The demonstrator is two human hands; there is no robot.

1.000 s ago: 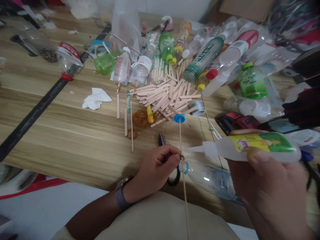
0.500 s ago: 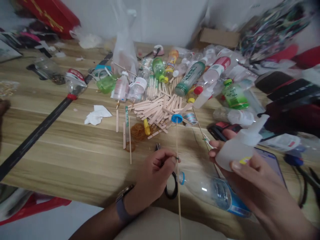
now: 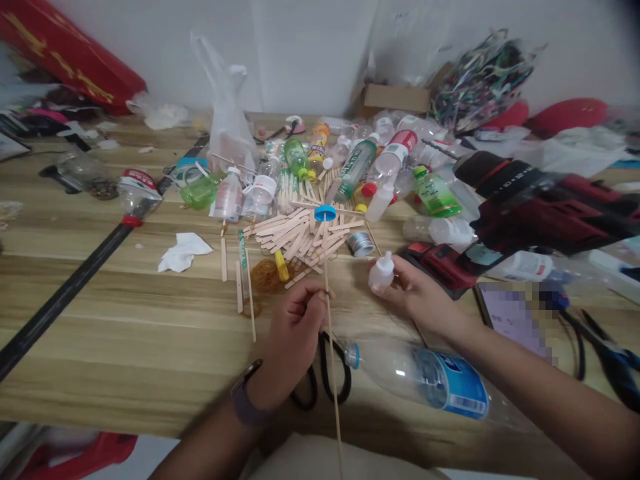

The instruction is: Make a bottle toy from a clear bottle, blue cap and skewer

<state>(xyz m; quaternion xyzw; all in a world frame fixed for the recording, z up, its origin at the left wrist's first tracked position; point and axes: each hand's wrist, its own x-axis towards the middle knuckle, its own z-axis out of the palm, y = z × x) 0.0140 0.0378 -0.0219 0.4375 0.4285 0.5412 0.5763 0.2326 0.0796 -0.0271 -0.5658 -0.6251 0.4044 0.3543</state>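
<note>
My left hand [image 3: 300,327], with a watch on its wrist, is closed in a pinch on a thin wooden stick [image 3: 331,347]. A small dark bit shows on the stick at the fingertips. At the stick's far end sits a blue bottle cap [image 3: 325,213]. My right hand [image 3: 407,287] grips a small translucent squeeze bottle [image 3: 383,272], nozzle up, over the table. Beneath the stick lie black-handled scissors [image 3: 345,380], partly hidden by my left hand. To their right, a clear plastic bottle with a blue label [image 3: 457,387] rests on its side under my right forearm.
Flat wooden sticks [image 3: 295,227] are heaped mid-table, with rubber bands [image 3: 267,275] in front. Many plastic bottles stand and lie behind. A red and black power drill [image 3: 535,193] stands at right, beside a phone [image 3: 515,323]. Left are a black bar [image 3: 75,293] and tissue [image 3: 184,251].
My right hand has moved away from me and leftward with the squeeze bottle, now lower and farther off. My left hand keeps its pinch on the stick. The camera view has shifted, showing the drill fully.
</note>
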